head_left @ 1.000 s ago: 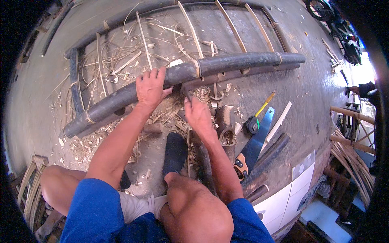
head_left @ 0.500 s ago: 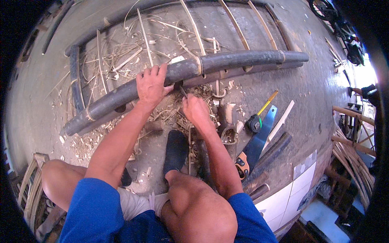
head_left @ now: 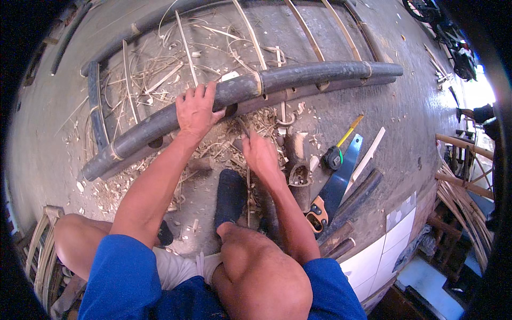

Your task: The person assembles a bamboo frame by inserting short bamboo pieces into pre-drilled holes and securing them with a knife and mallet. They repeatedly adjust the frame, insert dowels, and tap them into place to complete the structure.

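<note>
My left hand is positioned at 10 o'clock, back up, fingers clasped over toward 12, thumb angled toward 2. My left forearm aligns from 7 to 1. My right hand, at dial centre, is closed in a grip; my right forearm aligns from 5 to 11. My knees are bent.

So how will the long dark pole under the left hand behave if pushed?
The dark pole is probably stiff and light for its size: its pale node rings suggest hollow bamboo. Though round, it may not roll freely, as thin slats seem to run into it.
</note>
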Available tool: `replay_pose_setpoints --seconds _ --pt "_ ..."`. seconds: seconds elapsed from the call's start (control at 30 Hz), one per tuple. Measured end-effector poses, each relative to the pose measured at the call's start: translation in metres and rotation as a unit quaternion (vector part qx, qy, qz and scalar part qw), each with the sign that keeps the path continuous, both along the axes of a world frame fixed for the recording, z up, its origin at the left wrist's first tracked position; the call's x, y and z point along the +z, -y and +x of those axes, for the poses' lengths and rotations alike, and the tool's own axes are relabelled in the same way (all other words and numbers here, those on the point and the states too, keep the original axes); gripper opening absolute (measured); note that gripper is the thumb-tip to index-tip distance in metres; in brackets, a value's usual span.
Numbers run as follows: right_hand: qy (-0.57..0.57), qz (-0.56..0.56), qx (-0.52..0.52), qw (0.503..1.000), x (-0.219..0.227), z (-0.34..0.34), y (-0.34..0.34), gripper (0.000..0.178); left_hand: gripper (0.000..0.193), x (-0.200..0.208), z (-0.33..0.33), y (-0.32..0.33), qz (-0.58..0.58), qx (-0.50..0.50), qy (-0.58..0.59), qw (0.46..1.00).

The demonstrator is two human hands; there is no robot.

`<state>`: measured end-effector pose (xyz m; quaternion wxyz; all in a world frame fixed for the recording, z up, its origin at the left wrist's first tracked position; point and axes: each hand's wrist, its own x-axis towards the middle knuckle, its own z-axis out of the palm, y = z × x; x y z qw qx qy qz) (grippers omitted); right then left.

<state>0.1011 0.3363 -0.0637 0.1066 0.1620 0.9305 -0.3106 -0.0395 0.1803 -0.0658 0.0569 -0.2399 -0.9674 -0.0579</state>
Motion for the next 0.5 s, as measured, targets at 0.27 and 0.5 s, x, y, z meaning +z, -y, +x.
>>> replay_pose_setpoints --seconds 0.27,0.5 --pt "-0.034 0.009 0.022 0.999 -0.003 -0.042 0.011 0.028 0.088 0.001 0.0 0.0 -0.002 0.0 -0.011 1.0" --pt "-0.02 0.004 0.018 1.0 -0.011 -0.046 0.015 0.03 0.087 0.003 -0.001 -0.001 -0.003 -0.002 0.007 1.0"
